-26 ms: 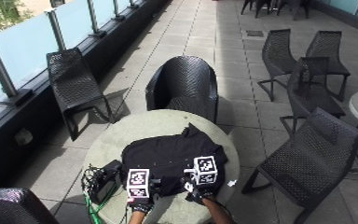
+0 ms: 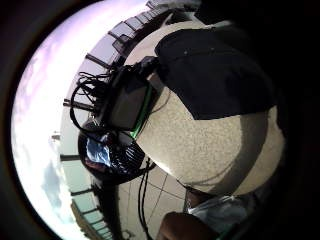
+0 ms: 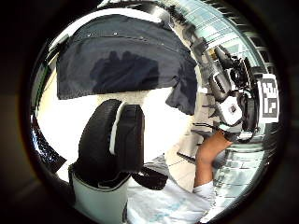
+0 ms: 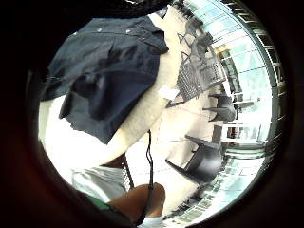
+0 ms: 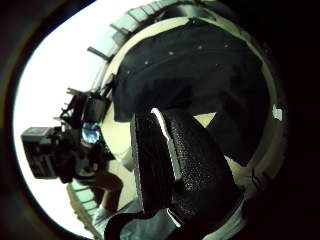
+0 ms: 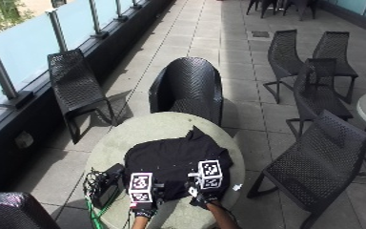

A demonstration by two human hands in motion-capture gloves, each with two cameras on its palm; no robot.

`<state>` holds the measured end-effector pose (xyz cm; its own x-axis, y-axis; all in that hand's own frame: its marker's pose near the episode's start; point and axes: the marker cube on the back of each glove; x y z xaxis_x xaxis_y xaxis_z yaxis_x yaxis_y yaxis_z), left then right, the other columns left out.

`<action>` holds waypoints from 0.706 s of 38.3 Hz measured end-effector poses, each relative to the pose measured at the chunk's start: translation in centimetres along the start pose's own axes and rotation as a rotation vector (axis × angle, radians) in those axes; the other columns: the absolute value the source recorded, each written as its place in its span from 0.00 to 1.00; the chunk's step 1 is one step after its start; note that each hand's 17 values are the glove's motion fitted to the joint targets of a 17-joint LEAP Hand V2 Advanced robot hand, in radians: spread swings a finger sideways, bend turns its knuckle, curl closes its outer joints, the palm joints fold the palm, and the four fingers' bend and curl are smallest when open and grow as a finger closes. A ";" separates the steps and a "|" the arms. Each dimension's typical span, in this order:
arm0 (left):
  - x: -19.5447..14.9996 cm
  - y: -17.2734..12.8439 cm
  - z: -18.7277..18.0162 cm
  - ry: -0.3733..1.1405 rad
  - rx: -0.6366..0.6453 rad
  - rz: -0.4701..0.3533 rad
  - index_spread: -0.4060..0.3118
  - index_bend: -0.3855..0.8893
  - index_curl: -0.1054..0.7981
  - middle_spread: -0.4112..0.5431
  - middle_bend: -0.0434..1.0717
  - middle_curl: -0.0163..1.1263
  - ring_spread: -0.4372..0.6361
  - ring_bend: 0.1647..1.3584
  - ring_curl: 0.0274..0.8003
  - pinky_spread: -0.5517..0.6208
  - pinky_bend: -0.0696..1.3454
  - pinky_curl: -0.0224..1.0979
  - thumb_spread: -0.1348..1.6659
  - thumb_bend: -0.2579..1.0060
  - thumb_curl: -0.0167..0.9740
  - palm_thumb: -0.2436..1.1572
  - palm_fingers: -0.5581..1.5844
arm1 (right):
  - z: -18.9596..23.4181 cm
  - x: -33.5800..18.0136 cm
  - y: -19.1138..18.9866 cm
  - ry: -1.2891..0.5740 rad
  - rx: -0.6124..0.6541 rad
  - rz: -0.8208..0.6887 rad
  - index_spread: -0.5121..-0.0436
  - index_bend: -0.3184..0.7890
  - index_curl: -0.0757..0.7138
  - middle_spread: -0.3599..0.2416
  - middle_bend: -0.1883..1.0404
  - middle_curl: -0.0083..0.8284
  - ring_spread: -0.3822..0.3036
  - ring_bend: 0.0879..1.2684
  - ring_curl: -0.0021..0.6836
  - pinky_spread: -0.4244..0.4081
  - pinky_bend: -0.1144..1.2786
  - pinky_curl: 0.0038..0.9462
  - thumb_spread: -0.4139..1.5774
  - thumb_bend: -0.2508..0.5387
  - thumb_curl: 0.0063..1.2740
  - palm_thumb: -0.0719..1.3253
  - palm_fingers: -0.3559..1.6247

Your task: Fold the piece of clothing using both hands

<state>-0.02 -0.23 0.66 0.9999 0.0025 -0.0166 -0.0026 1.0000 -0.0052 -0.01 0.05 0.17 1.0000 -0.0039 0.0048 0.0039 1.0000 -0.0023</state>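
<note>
A black shirt [image 6: 173, 160] lies spread flat on the round worktop [image 6: 151, 126], just ahead of both hands. The left hand [image 6: 143, 202] and right hand [image 6: 202, 193] hover side by side over the near hem, a small gap between them. Neither appears to pinch cloth, though whether their fingers are spread or curled I cannot tell. The left thumb side palm view shows the shirt [image 3: 121, 58] flat, apart from the thumb [image 3: 112, 140]. Beside the left hand, a black device [image 6: 106, 186] with tangled cables sits at the worktop's edge.
</note>
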 end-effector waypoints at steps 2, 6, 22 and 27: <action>-0.1 -0.2 0.4 0.002 -0.001 0.003 0.49 0.38 0.17 0.43 0.23 0.10 0.53 0.27 0.13 0.67 0.29 0.11 0.40 0.28 0.07 0.29 0.43 | 0.2 0.1 -0.1 0.003 0.003 0.001 0.54 0.49 0.22 0.54 0.30 0.09 0.67 0.11 0.08 0.70 0.34 0.11 0.50 0.47 0.03 0.20 0.30; -0.2 -0.3 0.9 0.007 -0.012 0.003 0.47 0.39 0.20 0.43 0.24 0.15 0.57 0.31 0.20 0.73 0.30 0.15 0.51 0.27 0.10 0.30 0.42 | 0.1 0.1 -0.1 0.006 0.008 -0.003 0.40 0.48 0.28 0.52 0.30 0.13 0.71 0.11 0.12 0.76 0.35 0.16 0.62 0.47 0.05 0.21 0.29; -0.4 0.4 0.1 0.029 0.061 0.017 0.45 0.40 0.29 0.44 0.23 0.24 0.64 0.35 0.27 0.80 0.32 0.23 0.69 0.22 0.18 0.31 0.38 | -0.7 -0.5 2.4 0.033 0.007 -0.074 0.21 0.45 0.42 0.50 0.30 0.23 0.77 0.10 0.20 0.83 0.35 0.24 0.79 0.39 0.10 0.21 0.27; -1.5 -0.7 2.9 -0.010 0.222 0.005 0.45 0.40 0.30 0.44 0.23 0.26 0.64 0.37 0.28 0.81 0.33 0.25 0.70 0.20 0.21 0.32 0.39 | 1.8 1.1 2.7 0.067 0.053 -0.077 0.23 0.42 0.42 0.51 0.30 0.26 0.78 0.12 0.23 0.84 0.36 0.26 0.78 0.33 0.11 0.20 0.26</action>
<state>-1.48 -0.94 3.59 1.0000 0.0058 -0.0057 -0.0045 0.9766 0.2151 1.11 2.75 1.98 0.9949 -0.0787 -0.0636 0.0818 0.9955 0.0486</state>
